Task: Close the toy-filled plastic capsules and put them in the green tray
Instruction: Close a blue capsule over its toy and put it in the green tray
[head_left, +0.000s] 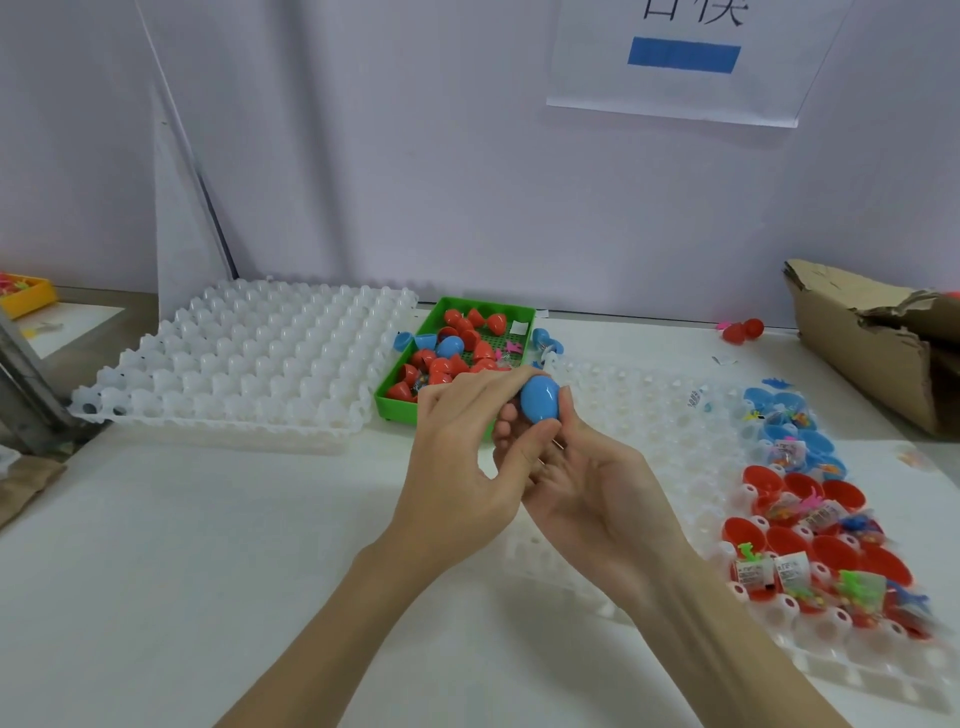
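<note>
On the far left we've got a white dimpled tray (244, 358) sitting with nothing visible in its cups, so nothing for us there. Just right of it, touching its edge, is the green tray (400, 402), and it's already filling up: mostly red capsules (452, 364), one closed blue one (449, 345), a few loose toy bits on its floor, and some of the red pieces look like halves, though we can't tell for sure. Now the action, front and centre: our left hand (457, 457) has fingers curled over the top of a blue capsule (540, 402), our right hand (576, 478) cradles it from below, thumb and fingertips pinching its lower end. It looks shut, so we judge the closing step about done and the drop into the green tray, just behind our hands, is next. Moving right, a second white dimpled tray (649, 415) lies under our right wrist, and at its right side wait open blue halves (789, 431) and open red halves (810, 535), each with toys and little packets showing. Plenty left, we reckon: a good many still need caps. Far right, a torn cardboard box (872, 353).
</note>
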